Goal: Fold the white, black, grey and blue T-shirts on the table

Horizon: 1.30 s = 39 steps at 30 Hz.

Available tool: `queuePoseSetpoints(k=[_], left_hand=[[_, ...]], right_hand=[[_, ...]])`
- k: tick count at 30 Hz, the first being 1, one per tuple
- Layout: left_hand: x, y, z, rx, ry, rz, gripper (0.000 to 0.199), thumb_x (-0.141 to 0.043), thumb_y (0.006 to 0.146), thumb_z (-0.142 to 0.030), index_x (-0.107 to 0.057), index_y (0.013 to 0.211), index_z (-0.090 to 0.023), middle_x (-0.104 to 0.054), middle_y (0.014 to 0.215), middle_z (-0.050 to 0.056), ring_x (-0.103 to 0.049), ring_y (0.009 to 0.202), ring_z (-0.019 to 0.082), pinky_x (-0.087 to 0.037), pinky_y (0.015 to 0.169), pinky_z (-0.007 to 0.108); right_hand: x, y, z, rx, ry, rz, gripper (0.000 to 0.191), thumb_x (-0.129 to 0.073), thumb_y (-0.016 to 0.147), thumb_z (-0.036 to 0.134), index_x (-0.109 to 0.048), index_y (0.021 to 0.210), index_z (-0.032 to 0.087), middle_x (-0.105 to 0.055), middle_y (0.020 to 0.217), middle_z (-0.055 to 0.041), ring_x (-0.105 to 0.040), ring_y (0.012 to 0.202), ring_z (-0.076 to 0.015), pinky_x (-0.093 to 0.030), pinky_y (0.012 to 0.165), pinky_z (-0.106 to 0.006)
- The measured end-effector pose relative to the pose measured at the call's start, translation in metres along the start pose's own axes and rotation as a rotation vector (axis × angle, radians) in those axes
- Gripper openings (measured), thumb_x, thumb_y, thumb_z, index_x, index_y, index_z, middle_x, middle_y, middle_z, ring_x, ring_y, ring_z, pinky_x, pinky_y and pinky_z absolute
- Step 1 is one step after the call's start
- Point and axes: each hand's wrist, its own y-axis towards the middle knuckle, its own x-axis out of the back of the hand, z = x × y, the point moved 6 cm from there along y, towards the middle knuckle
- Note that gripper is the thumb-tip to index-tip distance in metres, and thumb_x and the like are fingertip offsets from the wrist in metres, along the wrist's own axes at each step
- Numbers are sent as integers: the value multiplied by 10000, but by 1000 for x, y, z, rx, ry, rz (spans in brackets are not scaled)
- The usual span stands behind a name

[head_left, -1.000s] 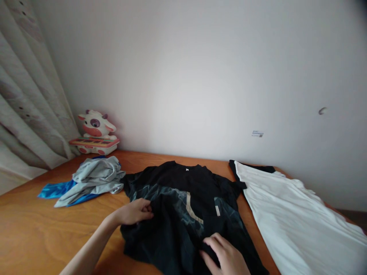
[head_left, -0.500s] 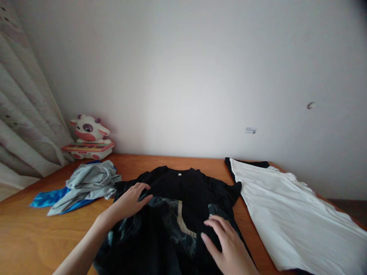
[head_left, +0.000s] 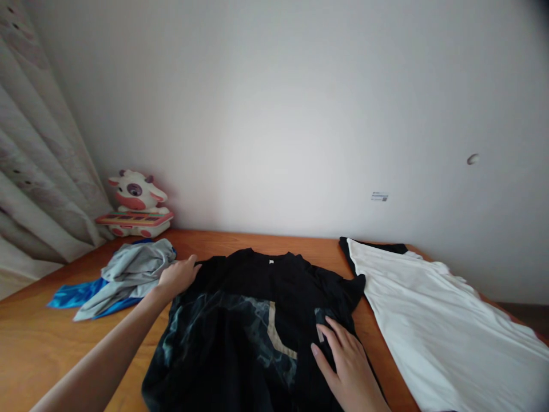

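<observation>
A black T-shirt (head_left: pixel 253 274) with a dark grey smoky pattern and a beige angled stripe lies spread out, its collar toward the wall. My left hand (head_left: pixel 179 276) is closed on the end of its left sleeve, with the fingertips partly hidden. Over the lower right part of the shirt, beside a small grey patch, my right hand (head_left: pixel 345 357) is open, fingers apart and lightly bent. The shirt's lower part is loose and rumpled, and its bottom edge runs out of view.
Left of the shirt is a crumpled grey garment (head_left: pixel 139 269) over a blue one (head_left: pixel 77 293). A cow-shaped toy keyboard (head_left: pixel 136 209) stands in the back corner by the curtain (head_left: pixel 38 171). On the right a white garment (head_left: pixel 429 309) lies over something black, all on the wooden surface (head_left: pixel 38 343).
My left hand has moved left and away from me, from above the shirt's chest to its left sleeve, and has closed there. My right hand stays nearly in place over the shirt.
</observation>
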Motion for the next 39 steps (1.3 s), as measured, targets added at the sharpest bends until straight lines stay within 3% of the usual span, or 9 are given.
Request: queuePoseSetpoints(k=[7, 12, 16, 18, 21, 25, 32, 36, 39], left_hand=[[68, 3, 58, 174, 97, -84, 466, -246, 1035, -433, -545, 1231, -134, -734, 1041, 184, -708, 965, 369, -511, 809, 447], [85, -4, 70, 280, 156, -36, 332, -393, 993, -231, -590, 1200, -64, -691, 1156, 231, -652, 1068, 393, -505, 834, 463], [74, -6, -6, 44, 154, -109, 359, -472, 963, -255, -560, 1276, -102, -599, 1308, 197, -547, 1231, 364, -475, 947, 458], [60, -9, -65, -133, 88, -107, 333, -486, 971, -316, -579, 1272, -210, -609, 1308, 99, -563, 1213, 269, -468, 979, 374], [45, -22, -163, -482, -231, -97, 284, -489, 967, -293, -630, 1190, -190, -636, 1240, 111, -591, 1166, 252, -452, 1026, 369], [23, -42, -239, -551, -469, -83, 284, -485, 973, -303, -623, 1203, -207, -638, 1261, 103, -599, 1169, 254, -462, 1033, 383], [-23, -50, -250, -460, -520, -156, 389, -499, 961, -326, -590, 1308, -177, -561, 1445, 144, -492, 1362, 286, -368, 1152, 452], [-30, -47, -249, -469, -516, -176, 432, -492, 962, -355, -579, 1341, -169, -553, 1464, 147, -487, 1373, 289, -364, 1160, 449], [-29, -46, -250, -472, -512, -167, 431, -481, 968, -365, -584, 1340, -174, -555, 1465, 145, -482, 1378, 290, -360, 1162, 453]], right_hand=[[-18, 11, 21, -69, -1, 70, 487, -421, 1003, 548, -640, 1296, 227, -610, 1390, -146, -591, 1255, -328, -494, 1009, -503], [-20, 29, 56, -71, 47, 93, 469, -456, 993, 523, -648, 1297, 222, -610, 1389, -161, -587, 1259, -338, -476, 1022, -505], [-13, 49, 46, -134, 251, 107, 376, -437, 1002, 502, -708, 1075, 251, -720, 1162, -109, -675, 1087, -281, -523, 927, -423], [-10, 60, 20, -240, 391, 75, 386, -399, 1011, 486, -692, 995, 235, -743, 998, -90, -711, 908, -229, -548, 811, -338], [-7, 76, -28, -357, 422, -28, 334, -435, 964, 451, -664, 987, 209, -732, 946, -91, -676, 716, -202, -545, 706, -324], [-3, 99, -66, -307, 335, -30, 288, -479, 877, 284, -643, 1093, 188, -716, 1060, -108, -649, 703, -189, -542, 774, -359], [-20, 133, -59, -115, 318, 385, 713, -505, 729, 10, -512, 1413, 210, -675, 1192, -88, -670, 906, -159, -502, 860, -283], [-7, 133, -61, -74, 195, 400, 326, -481, 815, 63, -711, 993, 210, -654, 977, -42, -641, 857, -164, -474, 804, -279], [12, 119, -75, -66, 173, 341, 235, -451, 852, 114, -656, 804, 219, -617, 921, -18, -612, 784, -151, -461, 756, -279]])
